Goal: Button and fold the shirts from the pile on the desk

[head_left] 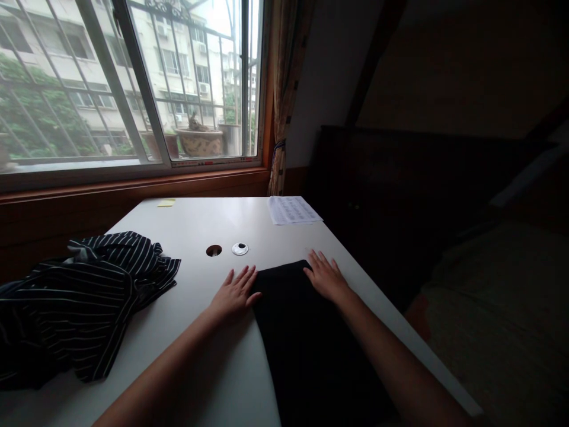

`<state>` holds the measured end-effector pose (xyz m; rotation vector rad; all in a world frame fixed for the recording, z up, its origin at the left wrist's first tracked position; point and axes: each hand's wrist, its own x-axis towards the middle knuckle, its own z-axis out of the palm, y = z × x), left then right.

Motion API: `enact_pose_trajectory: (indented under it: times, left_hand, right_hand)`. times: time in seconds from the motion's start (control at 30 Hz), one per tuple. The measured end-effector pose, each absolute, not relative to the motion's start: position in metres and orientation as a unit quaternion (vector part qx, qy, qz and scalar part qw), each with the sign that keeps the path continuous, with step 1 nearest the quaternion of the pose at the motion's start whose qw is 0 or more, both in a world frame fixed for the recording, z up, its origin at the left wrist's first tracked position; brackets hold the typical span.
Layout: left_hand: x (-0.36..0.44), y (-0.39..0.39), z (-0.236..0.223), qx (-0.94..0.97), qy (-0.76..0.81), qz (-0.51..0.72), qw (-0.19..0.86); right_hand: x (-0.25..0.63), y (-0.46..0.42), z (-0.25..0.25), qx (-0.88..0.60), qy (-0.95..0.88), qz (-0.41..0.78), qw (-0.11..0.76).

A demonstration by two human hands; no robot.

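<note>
A black garment (306, 344), its kind not plain from here, lies flat and lengthwise on the white table (195, 332). Its far edge is fairly straight, and the near end runs out of view at the bottom. My left hand (235, 292) rests at the far left corner with fingers spread, the thumb touching the cloth's edge. At the far right corner lies my right hand (325, 276), fingers stretched out, partly on the cloth and partly on the tabletop. Neither hand grips the fabric. My right forearm covers part of the garment's right side.
A crumpled black-and-white striped garment (89, 296) lies on the left. Beyond my hands are a cable hole (214, 251), a round silvery cover (240, 249), printed sheets (294, 210) and a yellow note (166, 203). A window (195, 83) and curtain (280, 107) stand behind the table.
</note>
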<state>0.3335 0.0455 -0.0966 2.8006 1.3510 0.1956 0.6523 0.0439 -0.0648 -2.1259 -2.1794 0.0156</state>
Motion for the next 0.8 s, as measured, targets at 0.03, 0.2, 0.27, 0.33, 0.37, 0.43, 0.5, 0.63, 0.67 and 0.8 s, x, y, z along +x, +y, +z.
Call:
enact_pose_trajectory:
  times: [0.03,0.2,0.27,0.33,0.37,0.43,0.5,0.63,0.67,0.8]
  left_hand:
    - [0.334,0.046,-0.098,0.899,0.433,0.066,0.013]
    - [0.334,0.047,-0.102,0.895,0.439,0.075,0.003]
    - [0.334,0.046,-0.103,0.891,0.447,0.076,-0.001]
    - [0.334,0.044,-0.103,0.888,0.453,0.081,-0.003]
    - [0.334,0.043,-0.103,0.886,0.456,0.084,-0.004]
    - [0.333,0.041,-0.104,0.882,0.461,0.094,-0.006]
    - [0.331,0.039,-0.104,0.876,0.47,0.107,-0.009]
    - [0.327,0.037,-0.104,0.861,0.496,0.115,-0.007]
    - [0.325,0.036,-0.104,0.858,0.501,0.116,-0.006]
    - [0.321,0.037,-0.102,0.851,0.512,0.114,0.001]
  right_hand:
    - [0.645,0.039,-0.062,-0.691,-0.72,-0.008,0.058]
    - [0.587,-0.016,-0.065,-0.594,-0.8,0.022,0.076]
    - [0.572,-0.04,-0.072,-0.564,-0.821,0.046,0.073]
    - [0.568,-0.058,-0.078,-0.559,-0.824,0.051,0.077]
    - [0.569,-0.063,-0.08,-0.563,-0.821,0.051,0.08]
    - [0.575,-0.069,-0.08,-0.576,-0.812,0.051,0.083]
    - [0.581,-0.071,-0.079,-0.585,-0.805,0.052,0.086]
    - [0.586,-0.07,-0.079,-0.586,-0.804,0.045,0.093]
    - [0.588,-0.069,-0.08,-0.587,-0.803,0.042,0.094]
    - [0.614,-0.057,-0.087,-0.602,-0.794,0.024,0.083]
